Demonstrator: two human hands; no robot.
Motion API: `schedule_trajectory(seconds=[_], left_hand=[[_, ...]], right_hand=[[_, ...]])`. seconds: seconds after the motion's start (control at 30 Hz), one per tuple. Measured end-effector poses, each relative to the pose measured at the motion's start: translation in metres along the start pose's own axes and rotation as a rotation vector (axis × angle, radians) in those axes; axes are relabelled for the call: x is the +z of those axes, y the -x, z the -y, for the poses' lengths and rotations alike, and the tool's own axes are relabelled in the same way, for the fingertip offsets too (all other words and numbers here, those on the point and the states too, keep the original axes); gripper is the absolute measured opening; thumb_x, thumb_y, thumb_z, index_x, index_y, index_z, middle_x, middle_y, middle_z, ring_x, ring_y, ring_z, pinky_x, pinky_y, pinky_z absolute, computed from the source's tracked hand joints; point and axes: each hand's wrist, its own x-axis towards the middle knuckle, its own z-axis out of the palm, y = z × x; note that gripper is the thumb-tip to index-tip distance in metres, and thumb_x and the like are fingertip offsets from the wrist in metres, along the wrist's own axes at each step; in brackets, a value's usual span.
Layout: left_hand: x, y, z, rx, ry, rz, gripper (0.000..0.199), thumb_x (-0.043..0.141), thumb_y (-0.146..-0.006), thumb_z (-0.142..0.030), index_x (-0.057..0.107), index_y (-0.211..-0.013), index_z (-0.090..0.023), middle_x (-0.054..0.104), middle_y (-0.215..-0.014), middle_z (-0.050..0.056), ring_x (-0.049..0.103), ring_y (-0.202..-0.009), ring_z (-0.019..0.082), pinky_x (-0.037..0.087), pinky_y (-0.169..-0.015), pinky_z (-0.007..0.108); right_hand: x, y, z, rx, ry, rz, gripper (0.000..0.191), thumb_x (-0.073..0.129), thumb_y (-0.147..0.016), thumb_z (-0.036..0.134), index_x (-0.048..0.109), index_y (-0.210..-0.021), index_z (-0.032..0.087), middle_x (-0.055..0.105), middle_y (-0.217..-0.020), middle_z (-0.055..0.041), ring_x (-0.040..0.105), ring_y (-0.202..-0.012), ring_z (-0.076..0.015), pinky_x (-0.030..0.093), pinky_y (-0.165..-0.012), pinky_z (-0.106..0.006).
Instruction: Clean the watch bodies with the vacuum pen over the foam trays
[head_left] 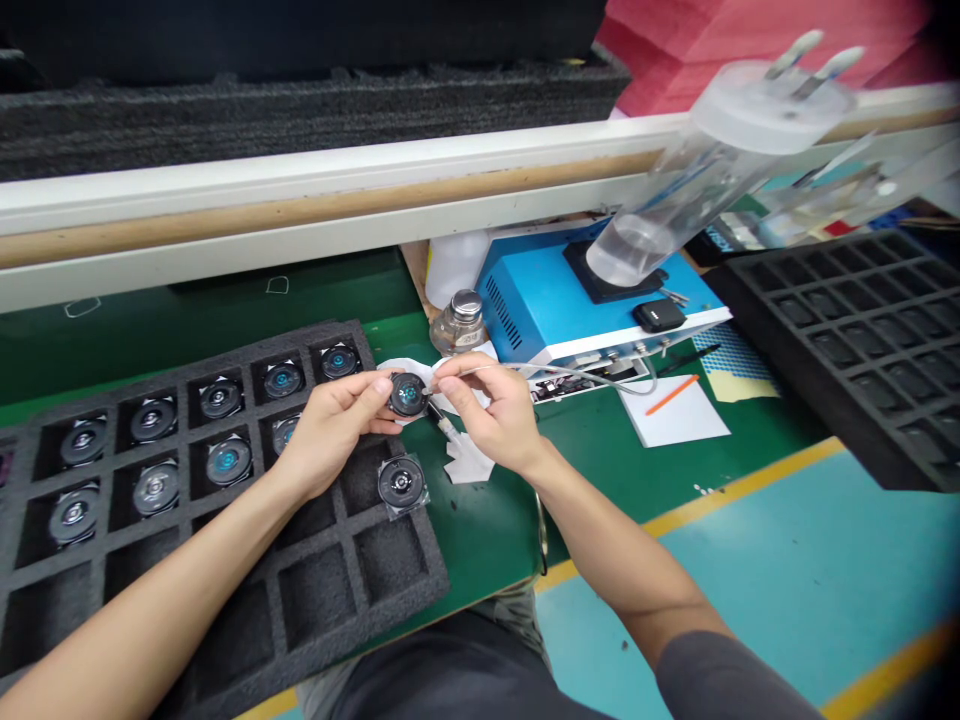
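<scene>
My left hand (pixel 349 405) pinches a round black disc (pixel 407 394) with blue marks at its centre, held above the bench. My right hand (pixel 491 405) is closed at the disc's right edge on a thin tool, mostly hidden by the fingers; a thin clear hose (pixel 585 376) runs from behind this hand towards the blue box. Under the hands lie white paper wipes (pixel 471 462) and a slim pen-like piece (pixel 444 422). Nearest below, another black disc (pixel 401 483) on clear film rests on the edge of a black foam tray (pixel 319 600), whose far pockets hold several similar discs.
A blue box (pixel 525 300) carries a tilted-looking clear cylinder (pixel 667 210). Beside it stands a glass bottle (pixel 459 322) with a metal cap. An orange stick (pixel 671 395) lies on white paper (pixel 679 425). A second foam tray (pixel 862 340) sits right. A white rail (pixel 300 170) crosses behind.
</scene>
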Motion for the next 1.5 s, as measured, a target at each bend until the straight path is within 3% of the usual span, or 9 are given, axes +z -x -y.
schedule_trajectory(seconds=[1.5], left_hand=[[-0.0007,-0.0019,0.0024,0.008,0.036,0.003,0.048,0.083,-0.081,-0.055,0.082,-0.112,-0.018,0.082,-0.099,0.011,0.076,-0.08,0.017,0.062,-0.068,0.022]], right_hand=[[-0.0003,0.0002,0.0022,-0.023,0.005,-0.004,0.011,0.061,-0.1,0.026,0.07,-0.097,0.02,0.076,-0.093,-0.0044,0.073,-0.082,-0.0141,0.062,-0.073,-0.027]])
